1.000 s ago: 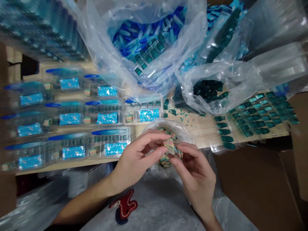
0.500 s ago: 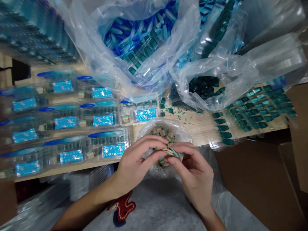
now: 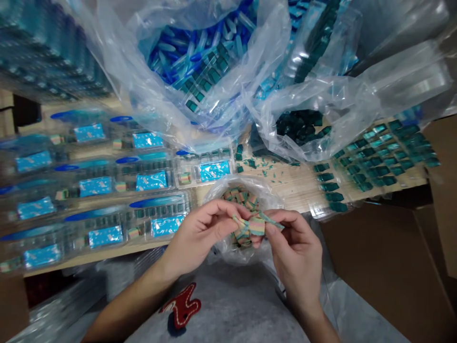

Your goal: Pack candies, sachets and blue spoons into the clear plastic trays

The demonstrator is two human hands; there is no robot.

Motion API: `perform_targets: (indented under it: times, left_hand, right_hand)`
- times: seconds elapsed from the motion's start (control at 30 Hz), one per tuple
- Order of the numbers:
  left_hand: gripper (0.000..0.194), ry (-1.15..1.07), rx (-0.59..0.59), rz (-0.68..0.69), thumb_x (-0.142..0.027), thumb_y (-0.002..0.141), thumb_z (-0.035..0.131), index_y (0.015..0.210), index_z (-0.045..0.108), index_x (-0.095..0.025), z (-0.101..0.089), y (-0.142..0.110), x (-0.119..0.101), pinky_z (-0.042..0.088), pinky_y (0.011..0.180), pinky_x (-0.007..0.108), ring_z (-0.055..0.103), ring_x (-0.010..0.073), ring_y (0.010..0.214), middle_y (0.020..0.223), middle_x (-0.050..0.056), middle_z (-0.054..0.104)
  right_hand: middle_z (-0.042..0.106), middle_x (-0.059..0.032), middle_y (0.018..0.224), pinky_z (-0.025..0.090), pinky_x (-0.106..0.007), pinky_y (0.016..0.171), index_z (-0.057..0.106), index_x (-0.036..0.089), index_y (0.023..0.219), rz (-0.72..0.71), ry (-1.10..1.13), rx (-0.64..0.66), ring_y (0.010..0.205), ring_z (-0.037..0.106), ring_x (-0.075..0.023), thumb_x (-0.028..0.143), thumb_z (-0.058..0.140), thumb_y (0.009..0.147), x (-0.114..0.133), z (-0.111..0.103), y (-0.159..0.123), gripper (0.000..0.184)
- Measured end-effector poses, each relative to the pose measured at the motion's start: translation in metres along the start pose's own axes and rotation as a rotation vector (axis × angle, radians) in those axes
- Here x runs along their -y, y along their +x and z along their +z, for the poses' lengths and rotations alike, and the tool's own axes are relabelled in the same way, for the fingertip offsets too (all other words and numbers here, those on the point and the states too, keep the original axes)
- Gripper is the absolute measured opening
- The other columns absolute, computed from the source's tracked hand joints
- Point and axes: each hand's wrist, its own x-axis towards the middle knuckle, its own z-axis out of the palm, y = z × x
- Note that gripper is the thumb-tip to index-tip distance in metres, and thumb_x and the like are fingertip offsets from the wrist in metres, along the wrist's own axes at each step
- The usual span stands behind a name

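My left hand (image 3: 200, 233) and my right hand (image 3: 294, 247) meet over a small clear bag (image 3: 228, 188) full of rainbow-striped erasers (image 3: 240, 195). Both hands pinch a joined strip of striped erasers (image 3: 256, 225) between thumbs and fingertips, just above the bag's mouth. The strip is bent between the two hands. The bag rests at the near edge of the wooden table (image 3: 303, 186), against my lap.
Rows of clear blister packs (image 3: 157, 214) with blue cards and pens cover the table's left. Big plastic bags of blue pens (image 3: 200, 52) and dark green pieces (image 3: 300, 126) lie behind. Green pieces in trays (image 3: 378, 157) sit right. Cardboard boxes (image 3: 385, 276) stand lower right.
The hands have pulled the eraser strip slightly apart and turned it flatter; the right hand moved a little right. The view shifted slightly downward.
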Motion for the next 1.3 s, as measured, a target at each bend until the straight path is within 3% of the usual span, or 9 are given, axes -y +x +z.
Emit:
perform_targets:
  times: [0.2, 0.37, 0.47, 0.6, 0.73, 0.87, 1.0, 1.1, 1.3]
  left_hand:
    - [0.006, 0.039, -0.074, 0.016, -0.026, 0.085, 0.07, 0.082, 0.067, -0.022, 0.007, -0.001, 0.0, 0.054, 0.08, 0.021, 0.065, 0.0118, 0.092, 0.098, 0.0, 0.069]
    - [0.012, -0.112, -0.047, -0.046, -0.031, 0.084, 0.071, 0.08, 0.067, -0.021, 0.011, -0.003, -0.006, 0.055, 0.077, 0.019, 0.066, 0.0101, 0.086, 0.097, 0.0, 0.068]
    - [0.008, -0.033, -0.064, -0.019, -0.026, 0.085, 0.07, 0.082, 0.066, -0.02, 0.013, -0.002, -0.005, 0.053, 0.085, 0.02, 0.066, 0.0115, 0.096, 0.1, 0.001, 0.07]
    - [0.005, 0.105, -0.124, 0.056, -0.021, 0.086, 0.066, 0.082, 0.062, -0.02, 0.018, 0.002, -0.002, 0.057, 0.077, 0.021, 0.068, 0.0114, 0.085, 0.092, 0.0, 0.072]
    - [0.015, 0.292, -0.19, 0.192, -0.013, 0.084, 0.067, 0.095, 0.064, -0.023, 0.02, 0.001, -0.002, 0.058, 0.073, 0.019, 0.07, 0.0103, 0.081, 0.087, -0.003, 0.072]
    - [0.008, 0.395, -0.16, 0.461, -0.016, 0.088, 0.066, 0.093, 0.066, -0.023, 0.016, -0.002, -0.005, 0.058, 0.077, 0.02, 0.07, 0.0113, 0.085, 0.087, -0.001, 0.071]
    - [0.002, 0.378, -0.065, 0.521, -0.021, 0.09, 0.066, 0.091, 0.067, -0.021, 0.013, -0.002, -0.007, 0.056, 0.071, 0.016, 0.069, 0.0104, 0.081, 0.083, 0.0, 0.069]
    - [0.006, 0.406, -0.082, 0.511, -0.018, 0.09, 0.066, 0.094, 0.067, -0.021, 0.015, -0.001, -0.004, 0.057, 0.074, 0.018, 0.069, 0.0112, 0.084, 0.087, 0.001, 0.07]
    - [0.006, 0.406, -0.125, 0.557, -0.018, 0.09, 0.065, 0.093, 0.068, -0.021, 0.016, 0.002, 0.0, 0.056, 0.077, 0.019, 0.068, 0.0114, 0.086, 0.089, 0.001, 0.068]
  right_hand:
    - [0.068, 0.0, 0.096, 0.061, -0.029, 0.074, 0.066, 0.028, 0.103, -0.349, -0.334, -0.069, 0.091, 0.067, -0.0163, 0.004, 0.062, 0.085, -0.009, -0.002, -0.008, 0.03]
    - [0.068, -0.0016, 0.104, 0.059, -0.032, 0.077, 0.063, 0.028, 0.115, -0.514, -0.466, -0.078, 0.094, 0.066, -0.0172, -0.002, 0.063, 0.083, -0.017, -0.004, -0.011, 0.044]
    - [0.069, -0.0007, 0.103, 0.059, -0.031, 0.079, 0.063, 0.029, 0.114, -0.487, -0.39, -0.062, 0.095, 0.066, -0.0164, -0.002, 0.063, 0.083, -0.017, -0.002, -0.01, 0.044]
    - [0.071, 0.0009, 0.098, 0.06, -0.03, 0.08, 0.066, 0.029, 0.106, -0.377, -0.261, -0.052, 0.094, 0.068, -0.0157, -0.001, 0.063, 0.084, -0.014, 0.001, -0.009, 0.037]
    - [0.072, 0.0025, 0.085, 0.058, -0.022, 0.056, 0.068, 0.026, 0.091, -0.119, -0.049, -0.04, 0.068, 0.07, -0.0133, 0.008, 0.065, 0.084, -0.006, 0.002, -0.003, 0.02]
    - [0.069, 0.0046, 0.069, 0.049, -0.015, 0.04, 0.067, 0.023, 0.08, 0.135, 0.262, -0.044, 0.043, 0.059, -0.0073, 0.018, 0.07, 0.084, -0.004, -0.003, 0.006, 0.007]
    - [0.07, 0.0047, 0.08, 0.053, -0.013, 0.054, 0.07, 0.025, 0.086, -0.01, 0.121, -0.129, 0.059, 0.064, -0.0062, 0.011, 0.069, 0.084, -0.004, -0.005, 0.006, 0.014]
    - [0.069, 0.0036, 0.09, 0.054, -0.014, 0.062, 0.072, 0.027, 0.091, -0.102, -0.031, -0.01, 0.079, 0.066, -0.0089, 0.005, 0.066, 0.083, -0.002, -0.003, 0.002, 0.024]
    - [0.068, 0.0038, 0.098, 0.054, -0.014, 0.06, 0.072, 0.03, 0.101, -0.119, -0.065, 0.131, 0.078, 0.063, -0.0077, 0.006, 0.064, 0.088, 0.002, -0.006, -0.004, 0.028]
